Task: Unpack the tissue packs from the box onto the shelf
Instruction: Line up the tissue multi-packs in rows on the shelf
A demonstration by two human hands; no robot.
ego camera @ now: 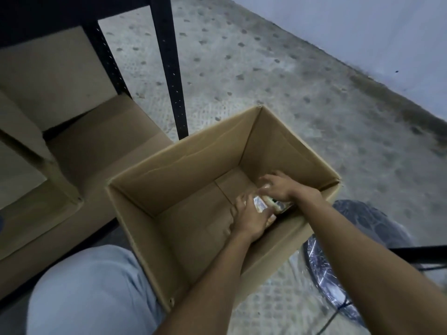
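Box (193, 151), tissue pack (261, 205) inside, on speckled concrete floor (266, 68) by shelf (167, 56).

No legible text or labels.

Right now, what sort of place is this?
Probably a storeroom or warehouse: black slotted metal shelving uprights, cardboard cartons stacked beside them, and a bare, concrete-looking floor under the open box being unpacked.
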